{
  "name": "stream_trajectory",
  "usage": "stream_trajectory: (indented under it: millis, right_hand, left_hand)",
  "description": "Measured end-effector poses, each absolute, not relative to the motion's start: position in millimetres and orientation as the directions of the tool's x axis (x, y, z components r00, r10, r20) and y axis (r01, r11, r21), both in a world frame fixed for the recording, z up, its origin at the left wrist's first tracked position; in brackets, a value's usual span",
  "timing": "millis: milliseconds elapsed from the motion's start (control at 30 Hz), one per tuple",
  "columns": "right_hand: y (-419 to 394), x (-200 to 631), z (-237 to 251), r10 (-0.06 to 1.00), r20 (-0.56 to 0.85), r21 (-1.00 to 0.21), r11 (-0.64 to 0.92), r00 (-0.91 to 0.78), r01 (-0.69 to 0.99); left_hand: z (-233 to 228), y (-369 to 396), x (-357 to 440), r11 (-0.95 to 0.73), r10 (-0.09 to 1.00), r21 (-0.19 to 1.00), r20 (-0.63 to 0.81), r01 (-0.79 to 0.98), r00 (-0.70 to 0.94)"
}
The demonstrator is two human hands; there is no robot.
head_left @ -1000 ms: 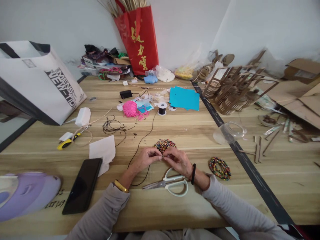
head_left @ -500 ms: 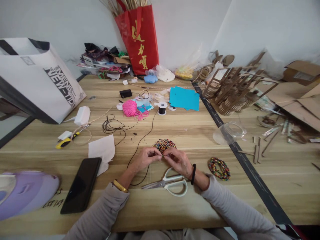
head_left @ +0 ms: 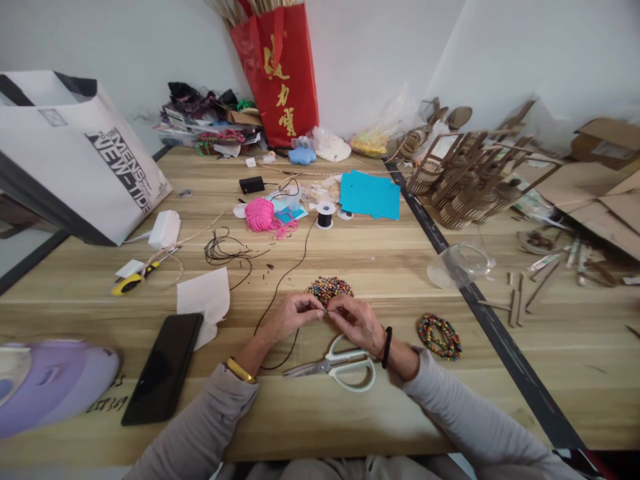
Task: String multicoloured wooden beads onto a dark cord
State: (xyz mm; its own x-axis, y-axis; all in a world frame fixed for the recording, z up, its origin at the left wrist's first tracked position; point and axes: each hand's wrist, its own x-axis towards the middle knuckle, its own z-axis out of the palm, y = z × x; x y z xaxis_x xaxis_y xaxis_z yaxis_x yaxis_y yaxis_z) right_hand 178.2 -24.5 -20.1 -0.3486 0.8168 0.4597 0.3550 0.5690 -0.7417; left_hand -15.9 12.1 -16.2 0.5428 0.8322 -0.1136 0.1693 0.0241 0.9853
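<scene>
Fingertip to fingertip, both hands meet just in front of a pile of small multicoloured beads [head_left: 330,288]. My left hand [head_left: 293,319] is closed in a pinch on the black cord [head_left: 280,287], which loops under that hand and runs back to a spool [head_left: 325,215]. A tiny bead [head_left: 326,311] shows between the fingertips, where my right hand [head_left: 361,323] pinches it; the cord's end is too small to make out. Below my right wrist lie scissors [head_left: 330,365] with pale green handles. A coiled string of beads [head_left: 439,337] rests to the right.
Left of the hands are a black phone [head_left: 163,370], white paper [head_left: 204,297], a yellow cutter [head_left: 135,281] and a tangle of black cord [head_left: 227,250]. Pink yarn [head_left: 260,215] and blue sheets [head_left: 370,195] lie farther back. A clear plastic container [head_left: 460,265] stands right.
Both hands keep the same pinch at the same place. The view has shifted very slightly; nothing else has visibly moved.
</scene>
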Motion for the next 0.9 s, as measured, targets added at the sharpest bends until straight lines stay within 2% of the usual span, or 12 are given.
stream_trajectory:
  millis: [400, 633, 900]
  right_hand:
    - [-26.5, 177.7, -16.9, 0.82, 0.476, -0.753, 0.566, -0.318, 0.334]
    - [-26.1, 177.9, -15.9, 0.809, 0.519, -0.74, 0.587, -0.275, 0.329]
    - [-25.9, 177.6, -12.4, 0.793, 0.517, -0.731, 0.605, -0.323, 0.315]
  left_hand:
    - [-1.8, 10.6, -15.9, -0.038, 0.843, 0.985, -0.058, 0.166, 0.535]
    - [-1.6, 7.1, -17.3, 0.034, 0.815, 0.992, -0.1, 0.125, 0.571]
    - [-6.2, 5.4, -14.7, 0.081, 0.823, 0.994, -0.109, 0.075, 0.558]
